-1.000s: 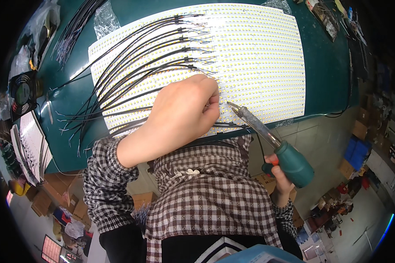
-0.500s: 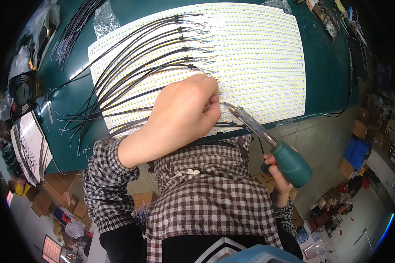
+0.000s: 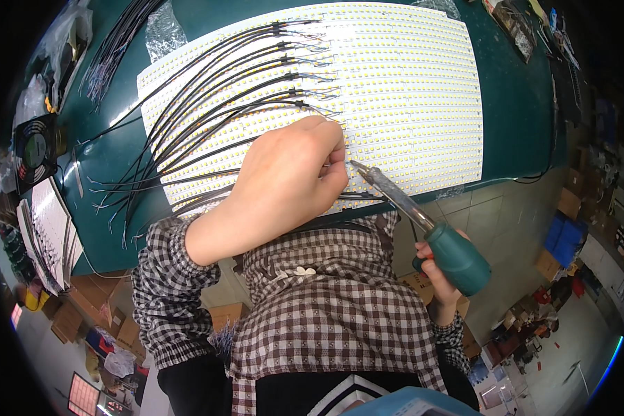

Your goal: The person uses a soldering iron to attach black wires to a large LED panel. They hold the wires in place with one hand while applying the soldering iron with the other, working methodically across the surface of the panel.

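Note:
A large white LED panel (image 3: 416, 104) dotted with rows of small yellow chips lies on the green table. Black cables (image 3: 208, 90) run across its left half, their thin stripped wires (image 3: 315, 62) reaching the panel's middle. My left hand (image 3: 291, 166) rests over the panel with its fingers pinched together near the middle; what they grip looks like the end of a cable wire, mostly hidden. In my right hand (image 3: 440, 277) is a soldering iron with a green handle (image 3: 459, 260). Its tip touches or nearly touches the panel just right of my left fingertips.
At the table's left edge stands a small black fan (image 3: 36, 151), with a stack of white panels (image 3: 50, 229) below it. A bundle of dark cables (image 3: 121, 48) and clear plastic wrap (image 3: 165, 31) lie at the back left. Cardboard boxes (image 3: 568, 204) stand on the floor at right.
The soldering iron has shifted very slightly up and left, its tip staying by my left fingertips. My left hand has barely moved.

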Motion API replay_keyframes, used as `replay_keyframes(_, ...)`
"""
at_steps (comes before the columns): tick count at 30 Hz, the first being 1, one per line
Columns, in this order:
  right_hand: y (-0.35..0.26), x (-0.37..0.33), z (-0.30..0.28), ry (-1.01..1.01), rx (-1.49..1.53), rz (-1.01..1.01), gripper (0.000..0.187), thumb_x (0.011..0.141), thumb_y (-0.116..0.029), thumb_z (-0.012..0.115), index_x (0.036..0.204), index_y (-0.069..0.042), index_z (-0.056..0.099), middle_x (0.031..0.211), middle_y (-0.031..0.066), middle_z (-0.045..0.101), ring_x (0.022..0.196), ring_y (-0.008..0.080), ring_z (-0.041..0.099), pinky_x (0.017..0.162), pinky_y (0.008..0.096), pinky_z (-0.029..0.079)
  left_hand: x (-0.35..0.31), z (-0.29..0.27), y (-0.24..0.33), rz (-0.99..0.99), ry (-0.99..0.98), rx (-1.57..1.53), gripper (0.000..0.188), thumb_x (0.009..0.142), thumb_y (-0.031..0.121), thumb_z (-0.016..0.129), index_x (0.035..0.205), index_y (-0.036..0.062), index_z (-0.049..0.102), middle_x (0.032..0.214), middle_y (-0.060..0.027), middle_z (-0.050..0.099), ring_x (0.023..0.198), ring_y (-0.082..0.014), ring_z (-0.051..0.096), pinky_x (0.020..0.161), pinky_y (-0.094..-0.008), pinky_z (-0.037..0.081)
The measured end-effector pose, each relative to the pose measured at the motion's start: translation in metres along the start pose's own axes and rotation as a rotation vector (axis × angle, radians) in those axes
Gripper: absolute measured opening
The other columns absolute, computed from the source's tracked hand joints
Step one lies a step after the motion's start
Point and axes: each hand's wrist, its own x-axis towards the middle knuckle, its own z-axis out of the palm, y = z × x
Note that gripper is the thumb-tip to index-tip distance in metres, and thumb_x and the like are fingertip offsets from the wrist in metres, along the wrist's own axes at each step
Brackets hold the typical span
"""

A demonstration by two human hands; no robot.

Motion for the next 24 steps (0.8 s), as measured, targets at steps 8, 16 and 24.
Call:
replay_keyframes(8,-0.010,-0.002,0.004,0.090,0.158,0.136,0.029,0.078,-0.020,0.088,0.097,0.000,0.078,0.086,0.0069,0.076,0.079,0.0199,0.069,0.077,0.0342,0.056,0.000,0.001,0.000,-0.006,0.003,-0.003,0.009,0.080,0.005,0.070,0.084,0.0017,0.063,0.078,-0.0142,0.063,0.068,-0.0311,0.064,0.060,-0.0410,0.051)
replay_keyframes(16,-0.006,-0.005,0.002,0.109,0.208,0.135,0.026,0.083,-0.021,0.086,0.093,0.002,0.077,0.092,0.0119,0.074,0.085,0.0218,0.071,0.081,0.0381,0.061,-0.002,0.000,0.000,-0.006,-0.027,0.022,0.012,0.081,0.004,0.072,0.089,0.0023,0.064,0.083,-0.0145,0.064,0.068,-0.0283,0.064,0.059,-0.0380,0.051)
replay_keyframes(24,0.008,-0.001,-0.008,0.166,0.418,-0.038,0.048,0.096,-0.021,0.066,0.128,0.014,0.057,0.099,0.0189,0.065,0.081,0.0250,0.066,0.080,0.0481,0.062,-0.038,0.008,0.022,0.329,0.066,0.408,0.025,0.079,0.012,0.082,0.098,0.0109,0.065,0.099,-0.0047,0.062,0.089,-0.0254,0.062,0.073,-0.0377,0.047)
